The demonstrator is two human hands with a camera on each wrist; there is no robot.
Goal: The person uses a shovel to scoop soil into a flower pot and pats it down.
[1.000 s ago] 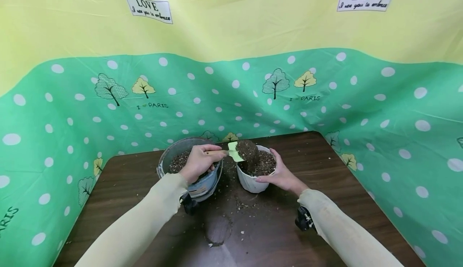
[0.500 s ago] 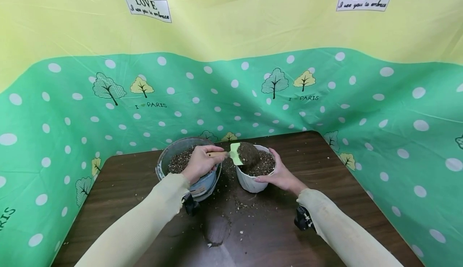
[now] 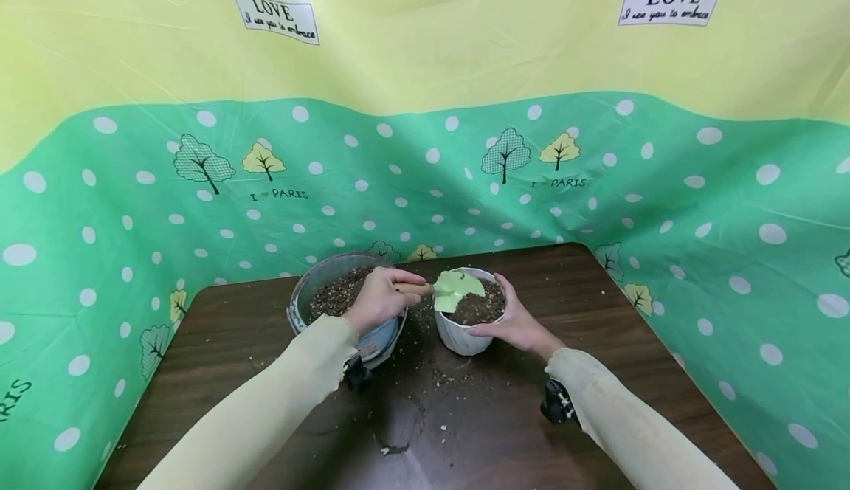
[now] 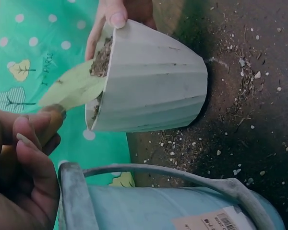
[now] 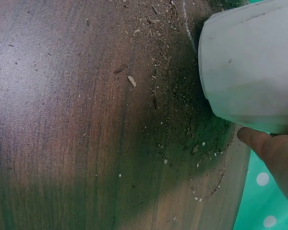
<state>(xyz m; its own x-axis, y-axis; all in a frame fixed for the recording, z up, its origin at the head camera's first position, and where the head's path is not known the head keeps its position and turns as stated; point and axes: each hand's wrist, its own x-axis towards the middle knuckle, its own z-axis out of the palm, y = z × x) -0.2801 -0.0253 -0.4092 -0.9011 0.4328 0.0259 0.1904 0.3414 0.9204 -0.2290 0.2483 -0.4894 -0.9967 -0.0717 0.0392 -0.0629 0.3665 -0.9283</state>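
Note:
My left hand [image 3: 380, 299] grips the wooden handle of a small garden trowel [image 3: 455, 289]. The trowel's light green blade lies turned over at the mouth of a white flower pot [image 3: 465, 340], its back facing up, with dark soil [image 3: 477, 308] beside and below it. Fluted sides of the upright pot [image 4: 158, 81] show in the left wrist view. From the right, my right hand [image 3: 521, 324] holds the pot, thumb on the near side and fingers on the far right. In the right wrist view only part of that hand [image 5: 273, 153] shows.
A blue-grey bucket [image 3: 298, 311] of soil stands left of the pot, under my left forearm, with a handle and a label. Crumbs of soil [image 3: 451, 377] lie scattered on the dark wooden table [image 3: 531, 431]. A green and yellow cloth [image 3: 398, 158] hangs behind.
The trowel has turned over, from soil heaped on its blade above the pot to the blade's back facing up. My left hand has shifted slightly right; the right hand keeps its place.

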